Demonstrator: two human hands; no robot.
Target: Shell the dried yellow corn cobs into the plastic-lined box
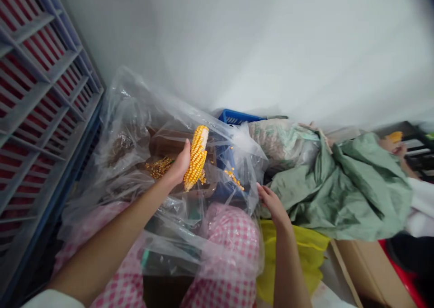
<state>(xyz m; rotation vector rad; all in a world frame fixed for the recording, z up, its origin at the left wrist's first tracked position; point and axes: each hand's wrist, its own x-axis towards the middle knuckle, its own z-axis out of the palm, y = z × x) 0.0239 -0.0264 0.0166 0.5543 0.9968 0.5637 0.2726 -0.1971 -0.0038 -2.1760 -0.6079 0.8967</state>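
Observation:
My left hand (179,163) is shut around a yellow corn cob (196,156), which is partly stripped of kernels and sits above a clear plastic bag (135,118). Loose corn kernels (160,167) lie in the bag to the left of the cob, and another small patch (233,179) lies to its right. My right hand (273,204) is at the bag's right edge, fingers slightly apart and holding nothing. Its fingertips are close to or touching the plastic. What lies deep in the bag is hard to make out through the film.
A grey-blue slatted rack (44,95) stands at the left, and a blue crate (237,116) sits behind the bag. Sage-green woven sacking (342,190) is heaped at the right, beside a yellow bag (298,262). Another person's hand (393,147) holds a corn cob at the far right. Pink gingham cloth (233,235) covers my lap.

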